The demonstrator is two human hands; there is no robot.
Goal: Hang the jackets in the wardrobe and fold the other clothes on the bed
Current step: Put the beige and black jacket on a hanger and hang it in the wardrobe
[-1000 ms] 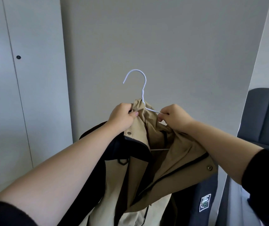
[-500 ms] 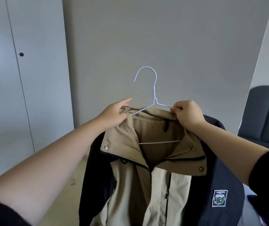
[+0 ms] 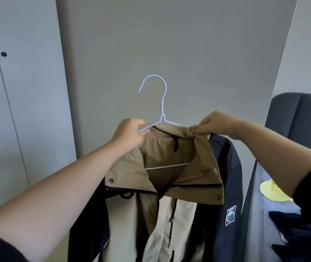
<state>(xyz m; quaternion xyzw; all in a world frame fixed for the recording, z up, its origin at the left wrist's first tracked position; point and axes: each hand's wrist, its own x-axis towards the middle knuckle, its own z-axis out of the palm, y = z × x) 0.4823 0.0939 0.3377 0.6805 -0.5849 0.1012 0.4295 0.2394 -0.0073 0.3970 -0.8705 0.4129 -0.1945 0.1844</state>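
One beige and navy jacket (image 3: 169, 214) fills the lower centre of the frame, held up in the air in front of a plain grey wall (image 3: 169, 44). It sits on one white wire hanger (image 3: 162, 103), whose hook rises free above the collar at centre frame; the hanger's lower bar shows inside the open neck. The jacket front hangs open. Two metal snaps show on the collar flaps, and one small badge (image 3: 230, 215) sits on the navy panel at lower right.

Two bare forearms reach in from the bottom corners. The left hand (image 3: 130, 133), left of centre, has its fingers curled round the hanger's sloping wire and the collar edge beneath it. The right hand (image 3: 217, 122), right of centre, pinches a bunched fold of beige collar between thumb and fingers, where the wire ends.

At the left edge stands a pale wardrobe door (image 3: 28, 91) with one small dark knob (image 3: 3, 53). At the right edge is a bed (image 3: 260, 214) with a dark grey padded headboard (image 3: 302, 118). On the bed lie one yellow garment (image 3: 271, 191) and one dark navy garment (image 3: 298, 229), the navy one nearer the bottom corner.
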